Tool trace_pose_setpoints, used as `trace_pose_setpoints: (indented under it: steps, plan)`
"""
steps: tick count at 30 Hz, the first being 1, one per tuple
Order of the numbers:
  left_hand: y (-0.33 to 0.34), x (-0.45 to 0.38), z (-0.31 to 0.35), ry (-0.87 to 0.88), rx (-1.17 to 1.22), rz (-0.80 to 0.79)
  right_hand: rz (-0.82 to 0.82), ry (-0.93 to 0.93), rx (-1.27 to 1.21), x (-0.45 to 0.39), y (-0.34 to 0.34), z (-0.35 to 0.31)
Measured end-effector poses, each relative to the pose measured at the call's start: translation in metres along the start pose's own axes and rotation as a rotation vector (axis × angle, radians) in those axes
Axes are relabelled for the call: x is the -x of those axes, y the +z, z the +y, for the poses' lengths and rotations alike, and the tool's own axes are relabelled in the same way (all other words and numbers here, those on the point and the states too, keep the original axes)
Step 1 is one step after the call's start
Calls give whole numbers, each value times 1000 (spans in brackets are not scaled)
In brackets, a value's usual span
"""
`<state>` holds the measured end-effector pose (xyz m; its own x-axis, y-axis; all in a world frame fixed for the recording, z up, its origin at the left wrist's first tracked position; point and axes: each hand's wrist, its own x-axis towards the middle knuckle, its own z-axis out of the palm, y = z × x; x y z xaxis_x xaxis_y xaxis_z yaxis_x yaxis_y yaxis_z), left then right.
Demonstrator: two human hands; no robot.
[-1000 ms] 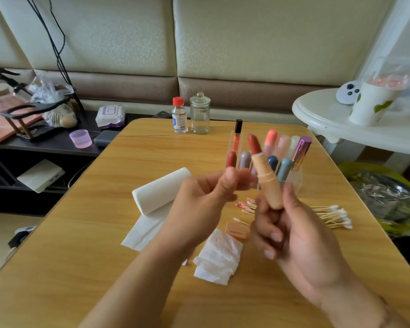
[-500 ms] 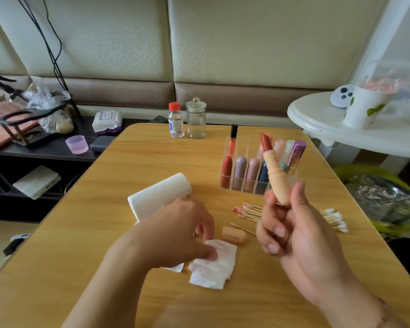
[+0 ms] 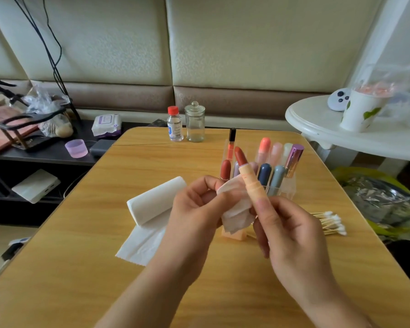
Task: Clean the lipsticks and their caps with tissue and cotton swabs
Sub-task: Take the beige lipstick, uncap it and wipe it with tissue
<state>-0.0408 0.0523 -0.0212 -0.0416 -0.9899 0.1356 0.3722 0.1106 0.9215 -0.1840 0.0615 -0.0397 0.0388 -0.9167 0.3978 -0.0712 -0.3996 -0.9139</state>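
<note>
Gripping the peach lipstick [image 3: 251, 183] by its base at centre frame, the right hand [image 3: 291, 235] holds it tilted with the red tip up, while the left hand [image 3: 194, 209] pinches a folded tissue [image 3: 234, 209] against the tube's side. To do this well, I judge the tissue should wrap the barrel below the colour and be drawn down toward the base, keeping off the soft tip; the right hand can turn the tube between strokes. One cap [image 3: 232, 234], peach, lies on the table [image 3: 81, 268] just under the hands. To the left lies one tissue roll [image 3: 152, 204]; to the right, one heap of cotton swabs [image 3: 329, 222], too many to count. Behind, the clear rack [image 3: 287, 185] holds roughly nine or ten capped sticks, some hidden. At the far edge stand one small bottle [image 3: 175, 126] and one glass jar [image 3: 194, 124].
</note>
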Motion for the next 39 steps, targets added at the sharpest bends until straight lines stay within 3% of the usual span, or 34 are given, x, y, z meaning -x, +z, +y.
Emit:
trace_pose_setpoints:
  steps: [6, 12, 18, 22, 24, 28, 30, 32, 35, 37, 39]
  plan:
    - [0, -2, 2, -199, 314, -57, 13, -78, 107, -1, -3, 2]
    - [3, -3, -12, -101, 232, -19, 18, -175, 277, 1, -2, 2]
    - [5, 0, -15, -85, 163, -78, -6, -272, 424, -2, -3, 2]
    - [3, -1, -12, -77, 156, -81, -71, -248, 446, 0, -4, 2]
    - [2, -1, -11, -69, 164, -90, -138, -161, 362, 1, -4, 1]
    - [2, 0, -9, -53, 210, -142, -376, 335, -305, 0, -6, -9]
    - [3, 1, -9, -34, 195, -128, -418, 493, -454, 1, -4, -12]
    - [4, 1, -11, -3, 185, -95, -382, 495, -410, 2, -3, -11]
    - [5, 2, -13, 32, 148, -67, -274, 316, -235, 5, 3, -9]
    - [5, 2, -13, 44, 157, -78, -265, 334, -311, 6, 4, -9]
    - [7, 3, -11, 32, 194, -104, -317, 500, -529, 5, 2, -14]
